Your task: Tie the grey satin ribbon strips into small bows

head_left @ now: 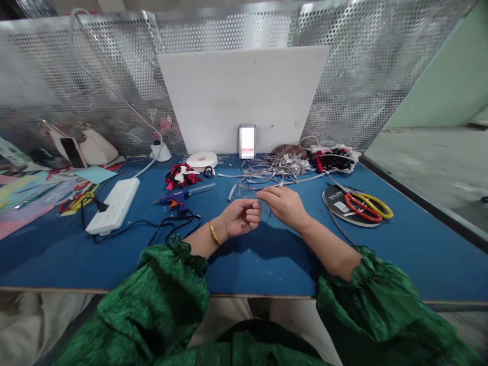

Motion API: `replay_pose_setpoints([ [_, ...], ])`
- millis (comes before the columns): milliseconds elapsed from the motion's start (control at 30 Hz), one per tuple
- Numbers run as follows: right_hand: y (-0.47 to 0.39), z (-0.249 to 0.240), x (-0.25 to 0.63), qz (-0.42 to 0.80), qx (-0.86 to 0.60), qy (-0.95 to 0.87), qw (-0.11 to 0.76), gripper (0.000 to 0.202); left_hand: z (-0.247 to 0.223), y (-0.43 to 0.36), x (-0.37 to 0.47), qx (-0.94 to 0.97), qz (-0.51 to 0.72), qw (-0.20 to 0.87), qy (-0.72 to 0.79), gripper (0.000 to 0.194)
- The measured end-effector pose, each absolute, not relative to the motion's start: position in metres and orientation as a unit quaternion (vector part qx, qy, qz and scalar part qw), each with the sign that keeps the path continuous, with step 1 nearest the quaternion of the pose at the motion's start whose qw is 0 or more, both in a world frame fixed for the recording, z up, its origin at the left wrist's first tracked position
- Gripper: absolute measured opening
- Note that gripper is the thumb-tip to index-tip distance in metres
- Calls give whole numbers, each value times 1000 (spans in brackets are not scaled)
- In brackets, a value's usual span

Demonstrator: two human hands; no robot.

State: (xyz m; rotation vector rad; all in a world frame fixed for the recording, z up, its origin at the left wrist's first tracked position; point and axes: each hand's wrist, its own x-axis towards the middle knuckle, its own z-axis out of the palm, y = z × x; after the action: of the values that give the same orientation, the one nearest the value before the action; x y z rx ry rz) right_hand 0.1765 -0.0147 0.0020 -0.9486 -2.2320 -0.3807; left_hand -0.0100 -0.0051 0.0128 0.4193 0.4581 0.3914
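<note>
- Ribbon [258, 200], thin and grey, pinched between the fingertips of left hand [241, 217] and right hand [284, 206], above the middle of the blue table [263, 269].
- Left fingers curled inward; right hand arched over, back upward.
- Far: flat, tangled grey strips [263, 173].
- Left: plastic glue gun [176, 196].
- Right: scissors [375, 218] with red and yellow loops, lying on a round black disc [332, 197].

Left of the left hand [242, 217], the blue table [267, 269] carries a glue gun [180, 197] and power strip [115, 206]. Grey ribbons [292, 165] lie beyond the right hand [285, 206], a black disc [332, 196] to its right.
</note>
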Motion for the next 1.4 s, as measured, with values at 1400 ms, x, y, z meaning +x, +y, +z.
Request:
replay_pose_setpoints([
  [1400,-12,-7,166,162,-484,-743,433,14,16,0,-10,471,446,687,328,45],
])
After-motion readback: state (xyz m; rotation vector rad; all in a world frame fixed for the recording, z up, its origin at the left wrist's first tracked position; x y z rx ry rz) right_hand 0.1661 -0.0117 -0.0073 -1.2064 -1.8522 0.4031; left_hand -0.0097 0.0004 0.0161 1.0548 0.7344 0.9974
